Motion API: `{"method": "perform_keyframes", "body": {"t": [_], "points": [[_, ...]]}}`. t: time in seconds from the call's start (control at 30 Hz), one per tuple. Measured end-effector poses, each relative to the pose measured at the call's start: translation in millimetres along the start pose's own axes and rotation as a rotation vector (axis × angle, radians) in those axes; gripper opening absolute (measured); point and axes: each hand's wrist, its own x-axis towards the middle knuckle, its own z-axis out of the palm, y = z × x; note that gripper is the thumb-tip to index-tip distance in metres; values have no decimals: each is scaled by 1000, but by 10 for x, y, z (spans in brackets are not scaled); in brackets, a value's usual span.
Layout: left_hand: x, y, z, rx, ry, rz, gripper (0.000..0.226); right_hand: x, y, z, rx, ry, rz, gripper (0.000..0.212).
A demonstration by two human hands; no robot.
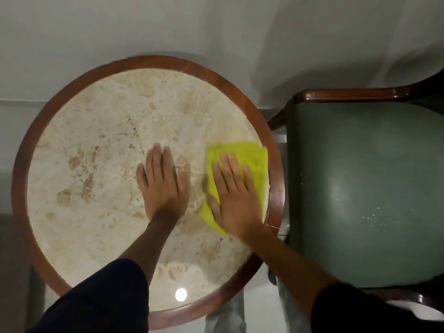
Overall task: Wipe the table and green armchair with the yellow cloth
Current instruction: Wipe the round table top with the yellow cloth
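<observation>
A pale wall (216,27) fills the view from 10 to 2 o'clock. Below it a round table (22,164) takes the centre and left: a beige, veined marble top ringed by a polished red-brown wooden rim, with a bright lamp glare (181,294) at its 6 o'clock edge. At 3 o'clock, just beside the table, stands the green armchair (365,188), its smooth leather-like seat flecked with pale crumbs (377,216) and framed in dark glossy wood. The right hand (234,200) lies flat, fingers spread and not gripping, pressing the yellow cloth (252,155) against the table's 3 o'clock edge. The cloth is a folded soft rectangle, long axis running 12 to 6, tilted slightly toward 1. The left hand (163,183) rests open, palm down on bare marble at centre, fingers toward 12
</observation>
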Motion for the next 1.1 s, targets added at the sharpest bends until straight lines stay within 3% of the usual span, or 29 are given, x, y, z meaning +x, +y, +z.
{"method": "perform_keyframes", "body": {"t": [0.13, 0.27, 0.4, 0.53, 0.6, 0.7, 0.77, 0.83, 0.93, 1.0, 1.1], "points": [[-38, -22, 26, 19, 6, -6, 63, -402, 371, -42, -78, -6, 93, 70], [-45, -1, 32, -49, -7, -7, 69, 569, 659, -308, -51, 42, 321, 68], [-92, 22, 62, -44, 27, 11, 67, 1350, 432, -358, 25, 17, 339, 67], [0, -26, 51, -6, 5, 18, 65, 689, 47, -160, -55, 64, 88, 64], [8, 340, 78, 12, -17, 146, 63, 50, 346, -208, -22, 132, 105, 62], [42, 61, 31, 31, -25, 46, 63, -282, 200, -190, 72, 76, -2, 58], [11, 67, -12, 43, -20, 56, 64, -463, 244, -282, 284, 142, 110, 51], [72, 298, -61, 50, -10, 148, 62, -639, 421, -495, 635, 294, 357, 45], [241, 874, -71, 77, 46, 442, 59, -932, 717, -864, 953, 435, 768, 41], [338, 1379, -39, 31, -31, 604, 60, -1155, 1039, -1139, 931, 623, 1003, 39], [460, 2067, 48, 41, -223, 842, 63, -1531, 1547, -1472, 702, 821, 969, 38]]}}
